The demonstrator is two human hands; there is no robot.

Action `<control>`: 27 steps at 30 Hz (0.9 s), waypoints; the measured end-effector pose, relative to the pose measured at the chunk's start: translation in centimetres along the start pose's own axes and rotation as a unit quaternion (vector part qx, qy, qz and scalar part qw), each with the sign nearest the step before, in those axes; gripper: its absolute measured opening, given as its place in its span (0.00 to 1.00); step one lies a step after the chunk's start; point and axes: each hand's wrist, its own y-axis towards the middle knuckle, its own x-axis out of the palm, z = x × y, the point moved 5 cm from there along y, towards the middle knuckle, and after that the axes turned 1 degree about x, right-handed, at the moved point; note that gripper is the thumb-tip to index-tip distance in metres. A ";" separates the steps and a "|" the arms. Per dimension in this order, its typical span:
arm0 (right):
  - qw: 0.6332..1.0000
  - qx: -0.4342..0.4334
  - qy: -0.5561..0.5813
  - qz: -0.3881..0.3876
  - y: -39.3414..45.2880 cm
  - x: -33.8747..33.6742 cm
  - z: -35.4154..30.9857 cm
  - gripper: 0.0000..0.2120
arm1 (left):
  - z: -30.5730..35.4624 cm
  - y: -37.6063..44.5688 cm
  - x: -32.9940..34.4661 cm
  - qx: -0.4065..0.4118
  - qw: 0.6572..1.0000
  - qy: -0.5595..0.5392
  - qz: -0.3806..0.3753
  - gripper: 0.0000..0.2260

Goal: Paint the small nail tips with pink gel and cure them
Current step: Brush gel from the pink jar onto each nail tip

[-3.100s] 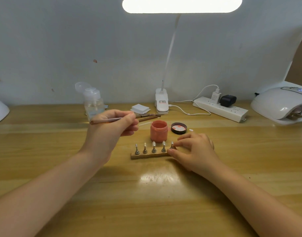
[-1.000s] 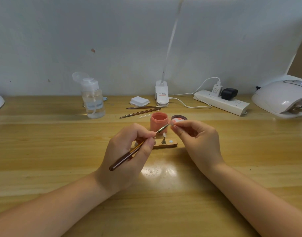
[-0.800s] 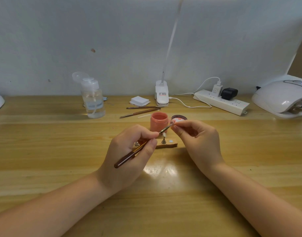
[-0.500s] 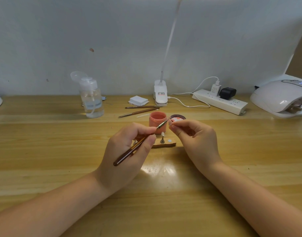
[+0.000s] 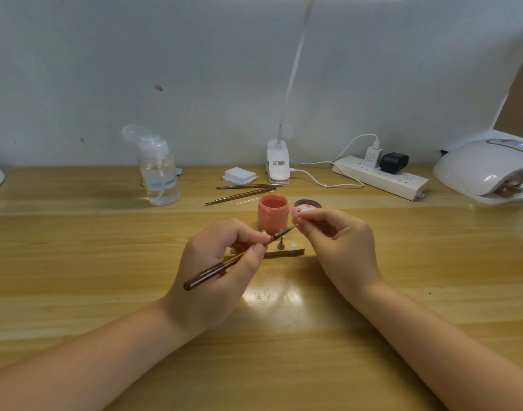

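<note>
One tip in hand: my right hand (image 5: 340, 241) pinches a nail tip (image 5: 296, 214).
Brush: my left hand (image 5: 221, 262) grips the brush (image 5: 236, 259), bristles at that tip.
Gel: pink jar (image 5: 272, 213) open, just beyond.
Progress: early, I judge; stand (image 5: 287, 250) tips unpainted, curing lamp (image 5: 488, 169) far right unused.

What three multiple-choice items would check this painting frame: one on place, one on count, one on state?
1. Where is the curing lamp?
A. far right of the table
B. beside the clear bottle
C. front centre

2. How many spare brushes lie behind the pink jar?
A. none
B. two
C. five

3. What does the left hand hold?
A. nothing
B. the lid
C. a brush

Answers: 1 A, it sits at the right edge. 2 B, two lie side by side. 3 C, fingers grip its handle, bristles toward the right hand.
</note>
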 end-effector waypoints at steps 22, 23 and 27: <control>0.998 0.052 -0.038 0.003 0.2 -0.1 0.6 0.08 | -0.7 5.2 -2.6 -0.183 0.978 -0.079 0.055 0.05; 0.998 0.054 -0.036 0.004 0.2 -0.1 0.5 0.08 | -1.1 6.5 -2.7 -0.209 0.976 -0.047 0.045 0.05; 0.998 0.057 -0.026 0.005 0.1 -0.1 0.5 0.07 | -2.7 10.9 -1.7 -0.307 0.949 0.058 -0.031 0.05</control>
